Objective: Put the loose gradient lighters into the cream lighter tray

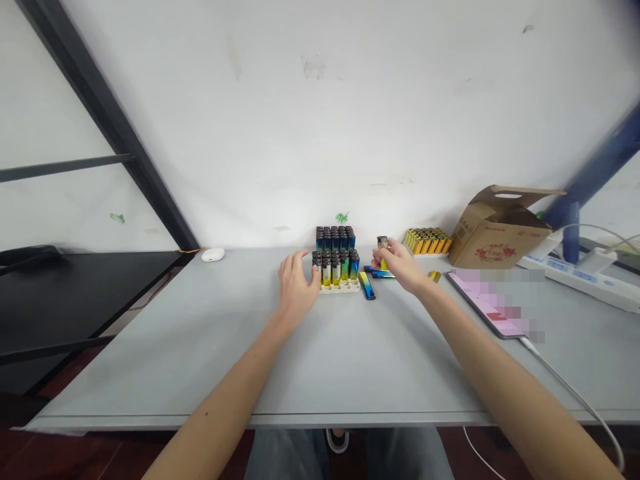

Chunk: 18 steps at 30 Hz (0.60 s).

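My right hand (396, 262) pinches a lighter (384, 263), upright, its dark top showing above my fingers and its yellow body partly hidden. My left hand (296, 283) is beside the left edge of a pale tray (340, 289), thumb and fingers apart, with the thumb near the leftmost front lighter. Whether it touches the tray cannot be told. Rows of upright lighters (336, 272) in yellow, green and blue stand in this tray. Just behind is another group of dark blue lighters (335, 238). A yellow-blue lighter (367, 285) lies right of the tray, with blue lighters (383, 274) lying beyond it.
Several gold cylinder-like pieces (429, 241) stand in a holder at the back right, beside an open cardboard box (500, 230). A tablet or phone (483, 303) with a white cable lies nearer. Power strips (580, 273) are far right, a white case (213, 255) back left.
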{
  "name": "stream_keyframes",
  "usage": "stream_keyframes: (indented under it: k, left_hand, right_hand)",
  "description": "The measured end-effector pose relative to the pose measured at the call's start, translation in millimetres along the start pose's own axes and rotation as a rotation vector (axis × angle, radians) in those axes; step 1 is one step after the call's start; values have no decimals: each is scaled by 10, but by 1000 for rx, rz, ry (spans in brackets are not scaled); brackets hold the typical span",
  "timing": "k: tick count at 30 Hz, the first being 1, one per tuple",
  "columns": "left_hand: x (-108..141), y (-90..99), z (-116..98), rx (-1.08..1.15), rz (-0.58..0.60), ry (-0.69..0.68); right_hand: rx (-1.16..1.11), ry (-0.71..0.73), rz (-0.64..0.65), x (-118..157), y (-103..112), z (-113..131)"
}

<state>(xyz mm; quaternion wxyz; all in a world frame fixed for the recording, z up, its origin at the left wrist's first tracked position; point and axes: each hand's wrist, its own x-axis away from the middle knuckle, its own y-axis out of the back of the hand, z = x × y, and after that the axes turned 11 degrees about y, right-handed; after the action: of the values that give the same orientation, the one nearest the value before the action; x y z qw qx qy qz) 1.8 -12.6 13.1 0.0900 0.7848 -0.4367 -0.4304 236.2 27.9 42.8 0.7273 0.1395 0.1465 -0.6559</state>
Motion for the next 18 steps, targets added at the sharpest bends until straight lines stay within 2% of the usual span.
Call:
stream_keyframes:
  k: [2,3,8,13,18]
  left_hand:
    - [1,7,-1,8,-1,-8]
    - [2,12,-5,18,-2,-13]
    - [33,22,-59,107,-10,-85]
    - [90,11,-117,154,-47,-156]
    - [108,43,-142,204,-110,-181]
  right_hand:
    - [-153,31,-129,29,-93,-30]
    - [-207,20,-150,61,-121,-44]
    - [-373,-103,-43,210,-94,-26]
    - [-501,-197,-59,216,-52,11]
    - [-574,-196,-58,225,-74,38]
